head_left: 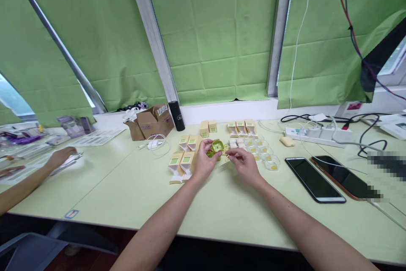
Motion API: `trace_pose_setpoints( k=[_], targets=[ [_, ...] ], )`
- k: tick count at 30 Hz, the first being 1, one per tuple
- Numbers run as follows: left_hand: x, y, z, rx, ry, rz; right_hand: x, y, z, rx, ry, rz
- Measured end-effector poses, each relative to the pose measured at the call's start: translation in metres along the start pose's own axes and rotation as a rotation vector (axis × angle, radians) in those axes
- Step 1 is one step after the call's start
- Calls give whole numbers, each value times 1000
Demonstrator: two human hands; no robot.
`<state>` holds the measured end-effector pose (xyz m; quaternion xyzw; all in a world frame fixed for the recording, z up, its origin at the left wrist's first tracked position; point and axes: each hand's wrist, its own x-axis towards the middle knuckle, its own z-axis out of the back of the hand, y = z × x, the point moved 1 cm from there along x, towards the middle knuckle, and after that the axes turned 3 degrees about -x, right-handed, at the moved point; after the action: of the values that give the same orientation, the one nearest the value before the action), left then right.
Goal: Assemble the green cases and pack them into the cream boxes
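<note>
Nearest us, our forearms [177,207] reach toward twelve o'clock. Our left hand [204,159] grips the green case [218,146]; at its three o'clock, our right hand [245,164] pinches a small yellow piece [227,155]. Cartons [180,164] crowd nine o'clock, phones [314,179] four.

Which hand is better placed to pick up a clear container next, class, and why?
Probably the right hand: it is nearer the clear containers, while the left hand holds a green container. Whether the right hand is free is hard to tell.
</note>
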<state>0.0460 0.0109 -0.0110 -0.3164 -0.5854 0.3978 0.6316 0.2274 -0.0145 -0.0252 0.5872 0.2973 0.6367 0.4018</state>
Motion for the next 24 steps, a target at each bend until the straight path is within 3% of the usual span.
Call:
trace_pose_setpoints(
  k=[8,24],
  targets=[
    [-5,-9,-5,-55,46,22,9,2,6,322,-82,-206],
    [-13,-15,-7,50,77,-27,10,-2,15,676,-180,-581]
  ],
)
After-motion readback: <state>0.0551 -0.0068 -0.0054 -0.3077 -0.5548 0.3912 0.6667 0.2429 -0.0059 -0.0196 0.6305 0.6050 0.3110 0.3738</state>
